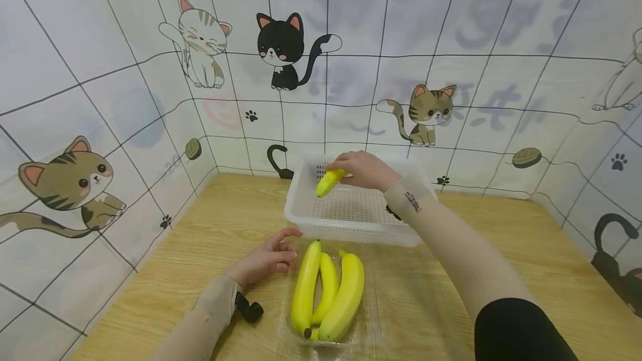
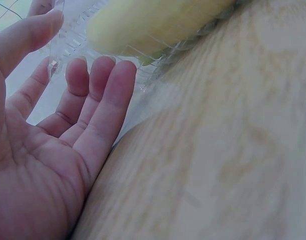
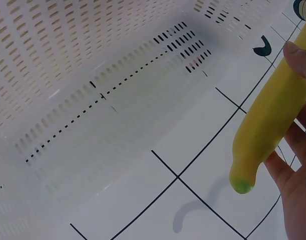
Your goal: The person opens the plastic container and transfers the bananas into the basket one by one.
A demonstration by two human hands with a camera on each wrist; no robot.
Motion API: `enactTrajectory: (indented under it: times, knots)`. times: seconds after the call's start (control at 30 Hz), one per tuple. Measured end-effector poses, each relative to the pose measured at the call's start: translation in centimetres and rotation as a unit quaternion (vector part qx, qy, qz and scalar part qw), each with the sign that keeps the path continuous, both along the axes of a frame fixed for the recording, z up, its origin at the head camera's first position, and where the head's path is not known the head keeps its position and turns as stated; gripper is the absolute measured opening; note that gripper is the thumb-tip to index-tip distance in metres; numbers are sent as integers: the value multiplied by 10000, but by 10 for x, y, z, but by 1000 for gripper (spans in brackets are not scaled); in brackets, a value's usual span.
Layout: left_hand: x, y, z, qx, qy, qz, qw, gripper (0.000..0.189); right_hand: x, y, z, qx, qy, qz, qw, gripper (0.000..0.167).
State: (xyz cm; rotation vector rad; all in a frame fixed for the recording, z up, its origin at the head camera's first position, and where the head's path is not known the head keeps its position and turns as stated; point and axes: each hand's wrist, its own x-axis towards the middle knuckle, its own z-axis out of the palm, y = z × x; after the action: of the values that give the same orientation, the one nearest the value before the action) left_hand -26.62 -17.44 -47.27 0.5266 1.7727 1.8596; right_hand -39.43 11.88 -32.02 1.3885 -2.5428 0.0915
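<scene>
at the left of the wooden table, here's the left hand, palm turned toward the clear tray, fingers loosely bent and clasping nothing; whether the fingertips really touch the plastic, the blurry see-through edge won't quite let me say. if that hand nudges sideways, the thin tray could skid, since nothing seems to be gripping it. the black wrist device sits close by, and a low sweep of the arm might catch it on the tray's rim.

moving across, inside the tray: the left banana, the middle banana and the right banana, packed tightly, with a yellow tip poking out below. lift one carelessly and its neighbours could roll or drag the tray along, because they lean together.

beyond the tray stands the white basket, and over it, look, the held banana, in the air, pinched between thumb and fingers of the right hand. its green-tipped end hangs free, pointing down, so a loosening grip could let it swing, slip and knock the basket's floor. come in too low and that tip could bump the front wall. far right, the dark sleeve hangs well clear of the fruit.
</scene>
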Motion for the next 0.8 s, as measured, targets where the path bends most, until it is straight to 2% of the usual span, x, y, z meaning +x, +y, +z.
enactTrajectory:
  times: [0.8]
  knots:
    - [2, 1, 5, 76, -126, -49, 9999, 54, -10, -8, -12, 245, -358, -395, 9983, 47]
